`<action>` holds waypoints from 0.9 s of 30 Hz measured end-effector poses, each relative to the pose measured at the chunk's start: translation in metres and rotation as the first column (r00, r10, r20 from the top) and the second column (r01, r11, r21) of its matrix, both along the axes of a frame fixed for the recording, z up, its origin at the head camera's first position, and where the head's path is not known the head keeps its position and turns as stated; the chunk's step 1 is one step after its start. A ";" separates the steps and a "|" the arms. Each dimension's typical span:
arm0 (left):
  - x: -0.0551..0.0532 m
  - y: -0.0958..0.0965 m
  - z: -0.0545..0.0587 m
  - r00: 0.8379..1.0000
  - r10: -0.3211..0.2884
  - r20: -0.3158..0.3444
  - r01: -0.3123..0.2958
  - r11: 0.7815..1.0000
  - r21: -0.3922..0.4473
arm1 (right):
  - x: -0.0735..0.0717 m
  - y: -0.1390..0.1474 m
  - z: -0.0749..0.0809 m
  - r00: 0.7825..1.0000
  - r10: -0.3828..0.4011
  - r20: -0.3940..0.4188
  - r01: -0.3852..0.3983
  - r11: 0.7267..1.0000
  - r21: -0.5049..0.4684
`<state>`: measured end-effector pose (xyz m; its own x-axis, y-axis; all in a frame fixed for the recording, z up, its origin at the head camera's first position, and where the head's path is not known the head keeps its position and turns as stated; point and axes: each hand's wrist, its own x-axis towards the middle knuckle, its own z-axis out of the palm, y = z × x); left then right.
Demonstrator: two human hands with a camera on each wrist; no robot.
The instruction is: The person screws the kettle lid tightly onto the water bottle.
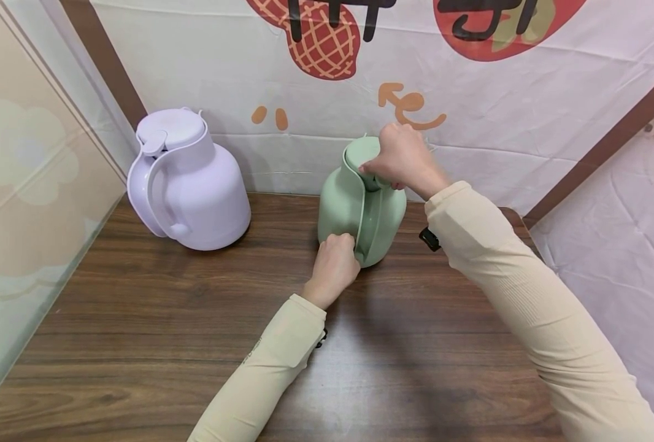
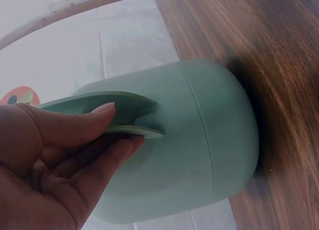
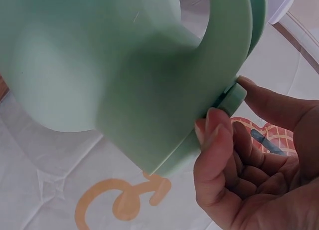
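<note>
A pale green insulated jug (image 1: 338, 202) stands upright on the wooden table, its handle facing the person. My left hand (image 1: 334, 270) grips the lower part of the handle (image 2: 152, 132), the thumb on one side of its edge and the fingers on the other. Up at the top, my right hand (image 1: 407, 158) pinches the small lever (image 3: 234, 99) of the lid (image 1: 362, 151) between thumb and fingers. The right hand covers part of the lid in the head view.
A lilac jug (image 1: 211, 190) of the same shape stands at the back left of the brown table (image 1: 194, 331). Behind both jugs hangs a white printed cloth (image 1: 294, 156). Another cloth (image 1: 608, 233) borders the right side, and a floral panel (image 1: 29, 202) the left.
</note>
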<state>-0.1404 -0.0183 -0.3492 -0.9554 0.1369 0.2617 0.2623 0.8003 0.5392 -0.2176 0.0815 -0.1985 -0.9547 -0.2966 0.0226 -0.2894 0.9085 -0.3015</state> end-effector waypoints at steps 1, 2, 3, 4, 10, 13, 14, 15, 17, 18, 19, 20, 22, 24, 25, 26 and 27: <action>0.000 0.000 0.000 1.000 0.000 -0.001 0.000 1.000 -0.001 | 0.000 0.000 0.000 1.000 -0.003 -0.002 0.003 1.000 0.002; 0.000 0.000 0.000 1.000 0.000 -0.001 0.000 1.000 0.000 | 0.000 -0.001 0.000 1.000 -0.005 -0.004 0.005 1.000 0.001; 0.000 0.000 0.000 1.000 0.000 0.001 0.000 1.000 0.001 | 0.000 -0.001 -0.001 1.000 -0.008 -0.005 0.008 1.000 0.002; 0.000 0.000 0.000 1.000 -0.001 0.003 0.001 1.000 0.002 | 0.000 -0.001 -0.001 1.000 -0.011 -0.006 0.011 1.000 0.002; 0.001 0.000 0.000 1.000 -0.006 0.018 0.006 1.000 0.015 | 0.000 -0.003 -0.002 1.000 -0.009 -0.019 0.009 1.000 -0.002; 0.001 0.000 0.000 1.000 -0.008 0.021 0.007 1.000 0.018 | 0.000 -0.004 -0.002 1.000 -0.004 -0.025 0.004 1.000 -0.001; 0.001 0.000 0.000 1.000 -0.007 0.019 0.007 1.000 0.017 | 0.000 -0.004 -0.003 1.000 -0.004 -0.026 0.004 1.000 0.002; 0.001 0.000 0.001 1.000 -0.006 0.016 0.006 1.000 0.015 | -0.001 -0.004 -0.003 1.000 -0.004 -0.026 0.004 1.000 0.003; 0.001 0.000 0.001 1.000 -0.005 0.014 0.005 1.000 0.014 | 0.000 -0.004 -0.003 1.000 -0.005 -0.027 0.005 1.000 0.002; 0.001 0.000 0.001 1.000 -0.004 0.015 0.004 1.000 0.013 | 0.000 -0.004 -0.002 1.000 -0.005 -0.027 0.005 1.000 0.002; 0.001 0.000 0.001 1.000 -0.003 0.017 0.003 1.000 0.012 | 0.000 -0.004 -0.003 1.000 -0.005 -0.029 0.005 1.000 0.000; 0.001 0.001 0.001 1.000 -0.001 0.021 0.001 1.000 0.009 | 0.000 -0.005 -0.003 1.000 -0.005 -0.029 0.005 1.000 0.000; 0.001 0.001 0.001 1.000 0.002 0.027 -0.002 1.000 0.005 | 0.000 -0.005 -0.003 1.000 -0.006 -0.025 0.006 1.000 -0.004; 0.001 0.001 0.001 1.000 0.006 0.029 -0.006 1.000 0.000 | 0.000 -0.005 -0.002 1.000 -0.007 -0.022 0.007 1.000 -0.004; 0.001 0.001 0.001 1.000 0.008 0.029 -0.008 1.000 -0.002 | 0.000 -0.005 -0.002 1.000 -0.008 -0.023 0.008 1.000 -0.004; 0.001 0.001 0.001 1.000 0.009 0.029 -0.009 1.000 -0.002 | 0.001 -0.006 -0.002 1.000 -0.010 -0.021 0.010 1.000 -0.002; 0.001 0.001 0.001 1.000 0.010 0.028 -0.010 1.000 -0.003 | 0.001 -0.006 -0.002 1.000 -0.011 -0.023 0.011 1.000 -0.004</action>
